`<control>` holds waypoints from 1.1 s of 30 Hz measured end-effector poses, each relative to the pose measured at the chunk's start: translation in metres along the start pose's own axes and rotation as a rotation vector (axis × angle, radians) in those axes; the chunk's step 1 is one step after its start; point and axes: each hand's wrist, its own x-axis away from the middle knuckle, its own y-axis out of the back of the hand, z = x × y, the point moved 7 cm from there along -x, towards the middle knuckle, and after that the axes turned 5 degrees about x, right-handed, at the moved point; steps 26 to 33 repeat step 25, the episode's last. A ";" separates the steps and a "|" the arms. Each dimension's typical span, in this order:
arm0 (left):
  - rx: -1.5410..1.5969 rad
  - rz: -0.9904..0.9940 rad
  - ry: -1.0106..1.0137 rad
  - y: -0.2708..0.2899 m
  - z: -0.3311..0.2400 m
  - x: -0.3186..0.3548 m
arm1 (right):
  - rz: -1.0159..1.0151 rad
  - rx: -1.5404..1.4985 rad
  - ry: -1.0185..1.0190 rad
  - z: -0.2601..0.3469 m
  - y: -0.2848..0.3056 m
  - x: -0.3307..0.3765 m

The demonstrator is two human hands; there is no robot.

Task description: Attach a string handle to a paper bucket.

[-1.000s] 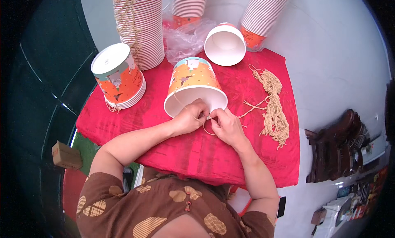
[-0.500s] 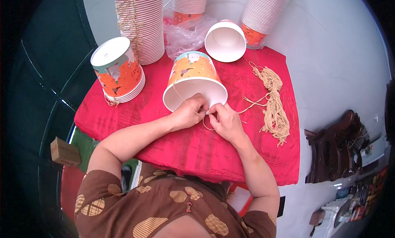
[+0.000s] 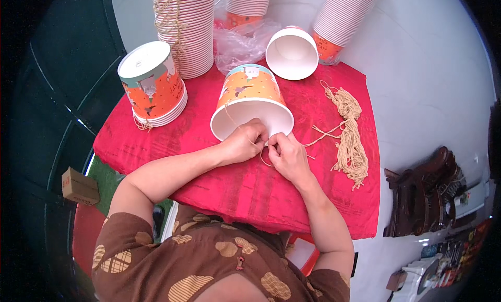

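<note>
An orange patterned paper bucket (image 3: 252, 89) lies on its side on the red cloth, its white mouth facing me. At the lower rim, both hands meet. My left hand (image 3: 245, 140) is closed, fingertips pinched on a thin tan string (image 3: 228, 114) that runs up to the left side of the bucket. Beside it, my right hand (image 3: 287, 153) pinches at the same rim spot, with a loop of string hanging below the fingers. The exact knot or hole between the fingertips is hidden. A bundle of tan strings (image 3: 348, 129) lies to the right.
Inverted stacked buckets (image 3: 151, 88) stand at the left. Behind rises a tall bucket stack (image 3: 195, 36) with strings hanging on it. Another bucket (image 3: 292, 54) lies with its mouth toward me, near a clear plastic bag (image 3: 242, 43). More stacks (image 3: 344, 20) lean at the back.
The whole view has shifted slightly, so things appear a little to the right. Both hands stay pinched at the bucket's rim with hardly any movement.
</note>
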 end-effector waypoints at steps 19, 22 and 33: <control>0.021 -0.012 -0.011 -0.002 0.005 0.002 | 0.031 -0.016 -0.033 -0.002 -0.001 0.000; 0.003 0.005 -0.006 -0.002 0.004 0.002 | 0.033 0.005 -0.023 -0.003 -0.003 0.001; -0.005 0.032 0.021 -0.002 0.004 0.001 | 0.028 0.009 -0.021 -0.002 -0.003 0.000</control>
